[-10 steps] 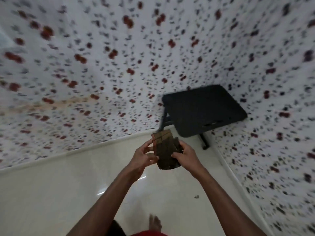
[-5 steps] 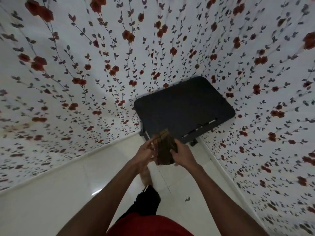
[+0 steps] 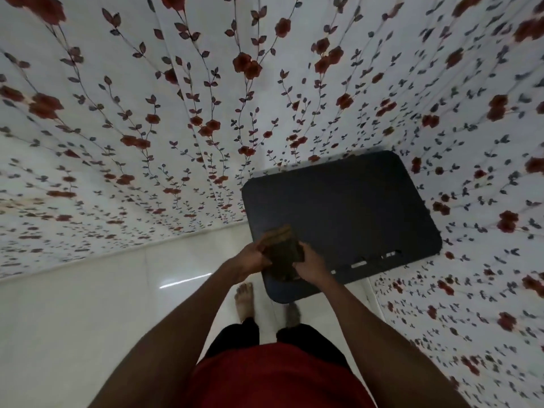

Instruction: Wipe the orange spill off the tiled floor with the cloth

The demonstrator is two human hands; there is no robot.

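Compared with a second ago we have walked up to the dark table [image 3: 347, 213], which now fills the middle right of the view and sits right under our hands; the flowered wall [image 3: 176, 113] has sharpened out of its blur, and both bare feet show on the floor where only one did. Cloth was held the same way in both earlier frames, so nothing has been wiped — we read this as carrying and readying the cloth, task barely begun

Left to right: tiled floor [image 3: 88, 304] is pale and glossy with one bright reflection streak, and we see no orange spill on it anywhere, so the spill is out of view and we cannot tell which way it lies. A faint orange-brown smear sits on the wall at far left, too blurred to call

Left hand [image 3: 250, 259] grips the left edge of the brown cloth [image 3: 282, 254], fingers curled onto it. The cloth is folded into a thick wad, held up in the air over the near edge of the table, not touching floor or table as far as we can tell. Right hand [image 3: 309, 262] holds the right edge, thumb over the front — both grips narrow, closed on fabric, nothing else in either hand

Next we would need to find the spill and get down to the floor
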